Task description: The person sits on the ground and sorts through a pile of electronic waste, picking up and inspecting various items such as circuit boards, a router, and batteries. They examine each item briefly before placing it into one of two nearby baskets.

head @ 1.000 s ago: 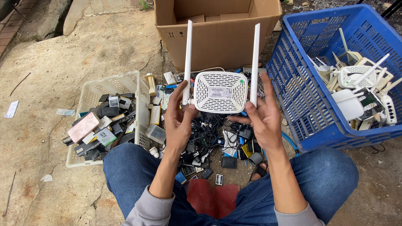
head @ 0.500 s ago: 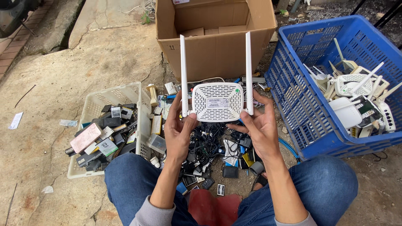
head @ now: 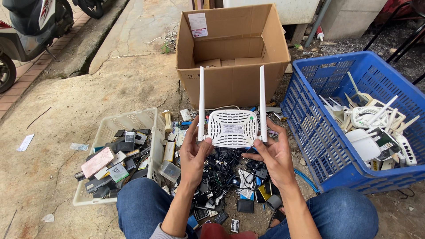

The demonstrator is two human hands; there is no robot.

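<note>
Both hands grasp a white router [head: 232,128] above a pile of cables [head: 221,170], underside with its pale label facing the camera, two antennas pointing to 12 o'clock. The left hand [head: 193,152] grips at 9 o'clock, the right hand [head: 275,155] at 3, palms inward. A cardboard box [head: 230,57] with a white-and-pink label stands at 12 o'clock.

bright even daylight; soft shadows | sharp; wide-angle bending at edges
</note>
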